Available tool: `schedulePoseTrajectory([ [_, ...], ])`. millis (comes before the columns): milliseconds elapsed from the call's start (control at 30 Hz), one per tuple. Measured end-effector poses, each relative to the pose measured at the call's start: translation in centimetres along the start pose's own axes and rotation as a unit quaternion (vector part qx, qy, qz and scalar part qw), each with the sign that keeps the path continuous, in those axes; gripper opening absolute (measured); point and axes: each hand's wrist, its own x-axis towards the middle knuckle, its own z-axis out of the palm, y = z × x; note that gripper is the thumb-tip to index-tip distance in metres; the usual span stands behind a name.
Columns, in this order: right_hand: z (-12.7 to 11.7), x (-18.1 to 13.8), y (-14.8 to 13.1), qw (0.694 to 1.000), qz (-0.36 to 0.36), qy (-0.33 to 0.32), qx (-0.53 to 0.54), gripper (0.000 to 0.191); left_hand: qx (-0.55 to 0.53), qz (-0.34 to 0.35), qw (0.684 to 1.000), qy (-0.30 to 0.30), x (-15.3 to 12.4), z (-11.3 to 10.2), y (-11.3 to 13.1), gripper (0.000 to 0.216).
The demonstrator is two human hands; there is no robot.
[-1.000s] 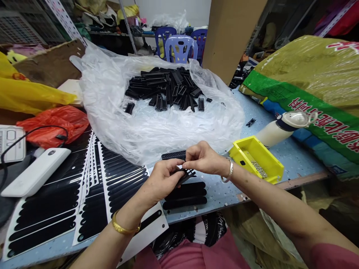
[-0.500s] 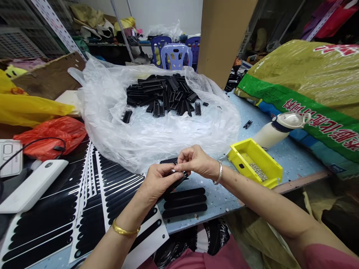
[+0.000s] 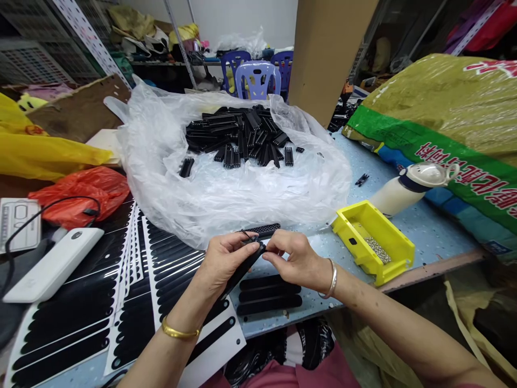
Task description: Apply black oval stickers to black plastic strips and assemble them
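My left hand is wrapped round a long black plastic strip that slants down toward me. My right hand pinches at the strip's upper end, fingertips pressed together against it. Just beyond my fingers a black perforated grille piece lies at the edge of the clear plastic sheet. Under my hands three black oval strips lie side by side on the blue table.
A heap of black plastic parts sits on the plastic sheet. White sheets of black oval stickers cover the table's left. A yellow bin with small metal bits and a white bottle lie right. A white power bank lies left.
My right hand has dropped lower, from above the strip's end to beside it. The strip now slants more steeply in my left hand. The view has shifted slightly.
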Motion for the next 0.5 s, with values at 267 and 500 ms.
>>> schedulePoseTrajectory([
  [267, -0.1, -0.7, -1.9, 0.994, -0.079, -0.02, -0.07, 0.021, -0.028, -0.017, 0.999, -0.017, 0.7, 0.2, -0.4, 0.036],
  [500, -1.1, -2.7, -5.9, 0.979, -0.129, -0.08, -0.136, 0.029, -0.094, 0.0, 0.994, 0.062, 2.3, -1.7, -0.7, 0.038],
])
